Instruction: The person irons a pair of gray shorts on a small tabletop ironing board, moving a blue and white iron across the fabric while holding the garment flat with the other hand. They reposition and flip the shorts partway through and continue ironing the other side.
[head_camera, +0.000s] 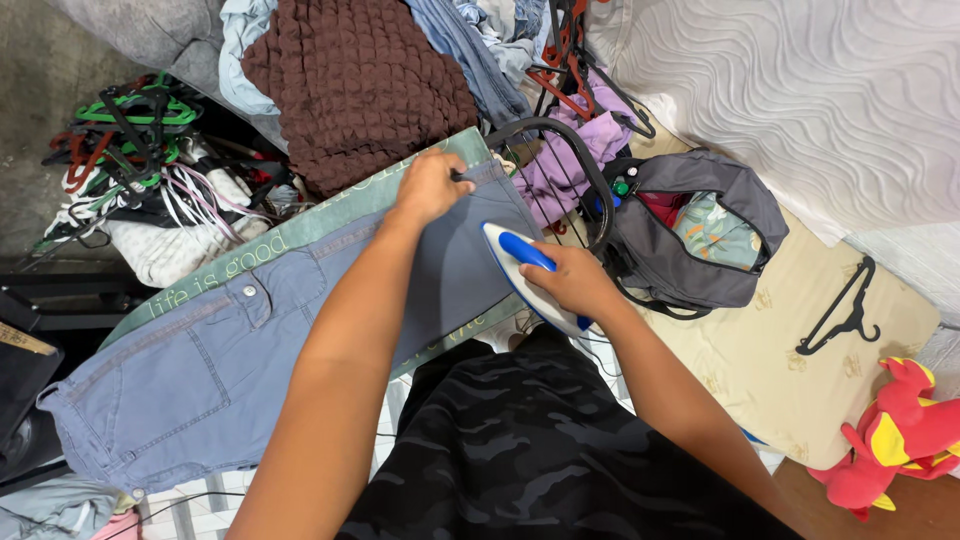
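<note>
A pair of grey-blue cargo shorts (200, 350) lies spread on a green-covered ironing board (300, 225). My left hand (430, 187) pinches the far hem of the shorts and holds it flat. My right hand (570, 280) grips the blue handle of a white and blue iron (520, 270), which rests on the shorts near their right edge.
A brown textured cloth (360, 85) and other clothes are heaped behind the board. Tangled hangers (130, 130) lie at the left. A grey open bag (690, 235) sits to the right, beside a black hanger (850, 310) and a red plush toy (900, 430).
</note>
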